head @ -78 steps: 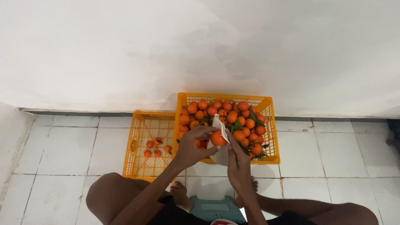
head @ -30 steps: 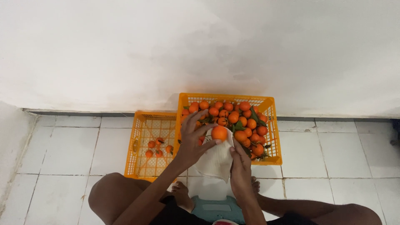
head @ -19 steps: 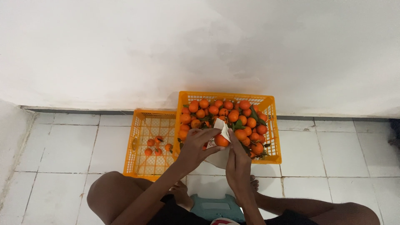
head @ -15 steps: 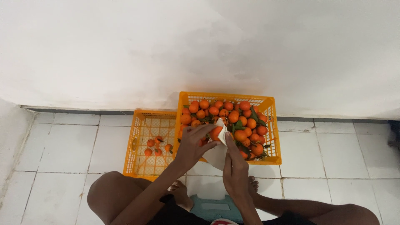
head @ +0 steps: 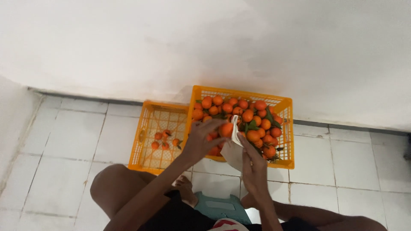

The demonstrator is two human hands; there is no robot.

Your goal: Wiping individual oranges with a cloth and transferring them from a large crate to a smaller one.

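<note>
My left hand (head: 203, 139) grips an orange (head: 226, 129) in front of me, just over the near edge of the full yellow crate (head: 286, 128). My right hand (head: 253, 164) holds a white cloth (head: 234, 147) pressed against that orange. The full crate is heaped with oranges (head: 252, 117) and some green leaves. To its left stands a second yellow crate (head: 150, 124) with only several oranges (head: 165, 140) on its bottom.
Both crates stand on a white tiled floor (head: 68, 145) against a white wall (head: 205, 47). My bare knee (head: 111, 188) and legs are folded under me. A teal low stool (head: 220, 207) shows between my legs.
The cloth, spread wide a second ago, is bunched against the orange now. My hands have stayed over the full crate's near edge, turning the orange inside the cloth.
</note>
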